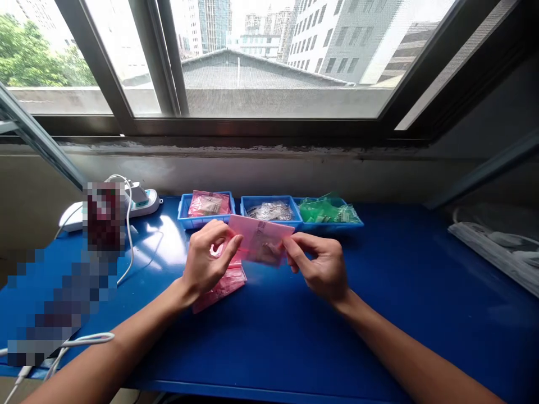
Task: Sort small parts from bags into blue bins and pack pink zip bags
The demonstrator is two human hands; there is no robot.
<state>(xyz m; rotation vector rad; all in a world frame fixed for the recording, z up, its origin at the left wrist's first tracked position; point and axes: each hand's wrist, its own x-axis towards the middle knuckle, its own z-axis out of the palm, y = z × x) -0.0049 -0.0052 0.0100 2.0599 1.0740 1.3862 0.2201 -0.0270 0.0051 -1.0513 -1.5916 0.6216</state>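
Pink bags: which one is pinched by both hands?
The pink bag held between left hand and right hand; other pink bags lie on the blue table, partly behind the left hand, and in the leftmost blue tray.

A: What is the pouch [261,241] pinched between the left hand [210,258] and the right hand [322,264] made of?

B: Thin pink plastic film, by its look: smooth, see-through, softly shiny.

A: And the pink bags [225,289] below the left hand?

B: Similar film, but creased, with glossy glints.

A: The tabletop [286,331] under the hands?

B: Smooth and blue, glossy enough for bright reflections beside the left hand.

A: Beyond the hands?

B: 3 trays [267,199] that look like smooth blue plastic. Green bags [328,210] beyond the right hand look like crinkled, translucent film.

A: The wall [252,174] behind?

B: Mostly matt, with a rough, flaking ledge [168,149].
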